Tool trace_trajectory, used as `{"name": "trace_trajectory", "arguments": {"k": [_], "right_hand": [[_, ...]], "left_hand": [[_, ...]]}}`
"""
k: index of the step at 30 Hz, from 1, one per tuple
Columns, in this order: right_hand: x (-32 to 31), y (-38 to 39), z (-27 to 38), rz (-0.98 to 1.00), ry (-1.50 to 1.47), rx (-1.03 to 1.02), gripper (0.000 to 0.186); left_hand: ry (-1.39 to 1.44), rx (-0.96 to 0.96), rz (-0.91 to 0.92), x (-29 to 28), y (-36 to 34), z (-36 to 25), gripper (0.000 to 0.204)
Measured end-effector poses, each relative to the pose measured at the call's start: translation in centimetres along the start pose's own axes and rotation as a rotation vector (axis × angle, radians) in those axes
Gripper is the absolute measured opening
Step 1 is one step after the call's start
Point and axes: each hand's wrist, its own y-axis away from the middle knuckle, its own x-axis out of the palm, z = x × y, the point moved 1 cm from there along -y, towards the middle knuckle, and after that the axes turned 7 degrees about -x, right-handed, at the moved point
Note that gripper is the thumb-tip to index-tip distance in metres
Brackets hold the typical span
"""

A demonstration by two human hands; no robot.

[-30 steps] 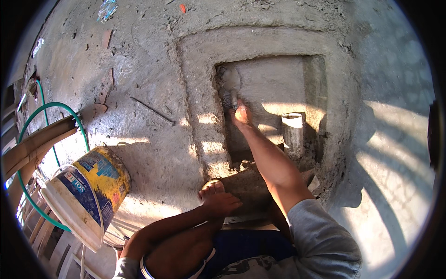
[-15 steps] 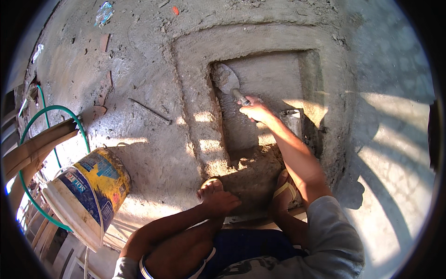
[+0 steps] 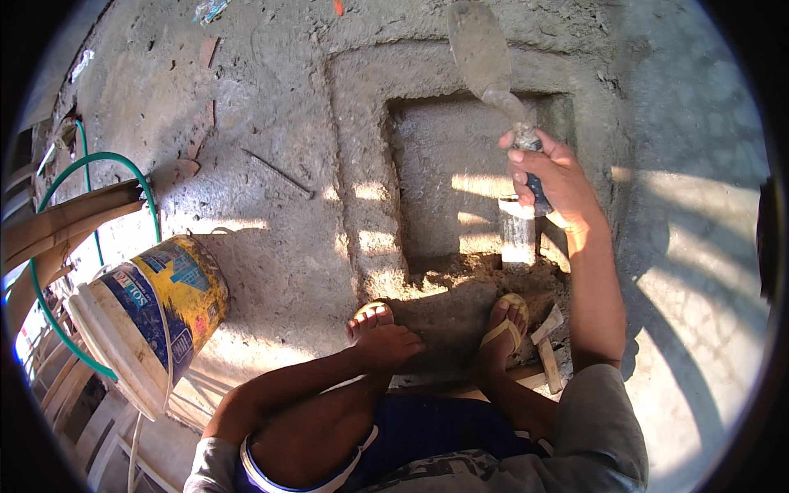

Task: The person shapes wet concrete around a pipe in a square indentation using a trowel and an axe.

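Head view, looking down on a squatting person over a cement-rendered surface. Right hand (image 3: pixel 552 182) is raised above the square recess (image 3: pixel 460 185), fingers clenched around the dark handle of a trowel (image 3: pixel 493 70); the trowel's blade points up and away from the hand toward the upper edge of the picture, coated grey with mortar, clear of the surface as far as can be told. Left hand (image 3: pixel 393 343) lies well apart from the trowel, low in the picture, draped over the left foot (image 3: pixel 370 316) near the knee; it grasps nothing, fingers loosely curled. Right foot (image 3: pixel 503 329) in a pale sandal rests on the lower lip of the recess, just beside a heap of loose mortar (image 3: pixel 460 275). A short grey pipe stub (image 3: pixel 518 234) stands upright in the recess, directly below the right hand. A hammer (image 3: pixel 546 345) lies on the ground just right of the right foot. At far left, a yellow-and-blue plastic bucket (image 3: pixel 152 316) stands tilted, with a green hose (image 3: pixel 82 177) looping past it. Patches of sunlight fall across the recess and the floor.
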Motion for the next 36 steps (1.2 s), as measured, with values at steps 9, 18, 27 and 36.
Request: {"name": "trace_trajectory", "arguments": {"k": [9,18,27,36], "right_hand": [[-1.5,-6.2,-22.4,-0.22,0.634,0.269,0.032],[2.7,-13.2,-26.8,-0.298,1.054,0.103,0.045],[-0.8,-12.2,-24.9,-0.228,1.23,-0.041,0.037],[1.4,-10.2,-26.8,-0.047,1.079,0.188,0.041]], "left_hand": [[-0.016,-0.043,0.01,-1.5,-0.1,-0.6,0.035],[0.01,-0.074,0.085,-0.1,0.0,-0.1,0.035],[-0.037,-0.055,0.178,-1.4,-0.3,-0.2,0.033],[0.044,-0.031,0.054,-0.1,0.8,0.3,0.035]]}}
